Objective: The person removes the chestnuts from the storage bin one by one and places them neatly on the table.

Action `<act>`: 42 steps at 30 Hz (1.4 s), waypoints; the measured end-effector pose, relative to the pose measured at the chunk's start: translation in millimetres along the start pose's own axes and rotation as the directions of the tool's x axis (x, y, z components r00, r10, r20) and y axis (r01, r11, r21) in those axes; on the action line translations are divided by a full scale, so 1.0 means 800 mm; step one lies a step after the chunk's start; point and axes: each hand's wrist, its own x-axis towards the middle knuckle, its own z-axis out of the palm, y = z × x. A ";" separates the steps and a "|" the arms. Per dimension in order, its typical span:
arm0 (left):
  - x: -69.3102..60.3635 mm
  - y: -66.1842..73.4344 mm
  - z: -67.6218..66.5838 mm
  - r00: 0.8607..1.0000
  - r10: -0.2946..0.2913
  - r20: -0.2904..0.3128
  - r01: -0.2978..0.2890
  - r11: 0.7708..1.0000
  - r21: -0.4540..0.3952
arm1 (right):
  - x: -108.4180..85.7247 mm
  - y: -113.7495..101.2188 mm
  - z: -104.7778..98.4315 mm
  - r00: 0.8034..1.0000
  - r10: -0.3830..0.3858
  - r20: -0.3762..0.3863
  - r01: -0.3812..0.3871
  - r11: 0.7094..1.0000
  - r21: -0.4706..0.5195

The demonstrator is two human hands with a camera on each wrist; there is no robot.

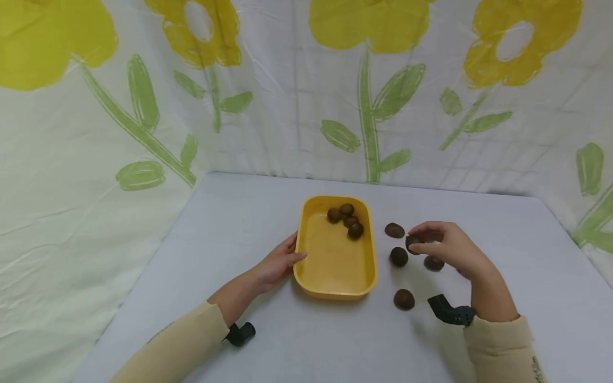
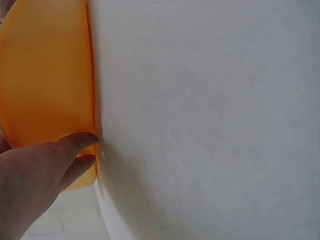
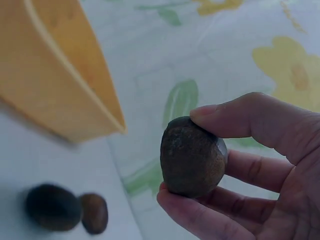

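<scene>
In the head view my left hand (image 1: 279, 264) grips the left side of a yellow plastic tray (image 1: 335, 293), thumb over the rim. The left wrist view shows its fingers (image 2: 75, 146) against the tray's outer wall (image 2: 47, 75). To the right of the tray, my right hand (image 1: 452, 249) pinches a dark brown chestnut (image 3: 192, 160) between thumb and fingertips, held above the table. Several more chestnuts (image 1: 355, 230) lie together in the tray's far right corner. Around the right hand, loose chestnuts (image 1: 398, 257) lie on the table, one (image 1: 404, 299) nearer the front.
Both hands work over a table with a pale cover (image 1: 230, 213). A white curtain (image 1: 282, 106) with painted yellow flowers hangs behind and at the sides. Black wrist-camera mounts (image 1: 241, 334) stick out near both cuffs.
</scene>
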 end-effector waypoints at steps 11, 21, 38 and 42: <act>0.001 -0.002 -0.005 1.000 -0.002 0.026 0.002 1.000 0.015 | -0.037 0.050 0.001 1.000 0.016 -0.011 -0.017 0.995 -0.100; 0.002 0.000 -0.001 1.000 -0.010 0.004 0.010 1.000 0.007 | -0.059 0.081 0.014 0.997 0.078 0.023 -0.075 0.993 -0.090; 0.000 0.000 0.001 1.000 -0.012 -0.010 0.013 1.000 0.011 | -0.067 0.097 0.031 0.984 0.124 0.125 -0.112 0.988 -0.103; 0.000 0.000 0.000 1.000 -0.014 -0.009 0.014 1.000 0.009 | -0.066 0.095 0.032 0.985 0.125 0.117 -0.109 0.985 -0.135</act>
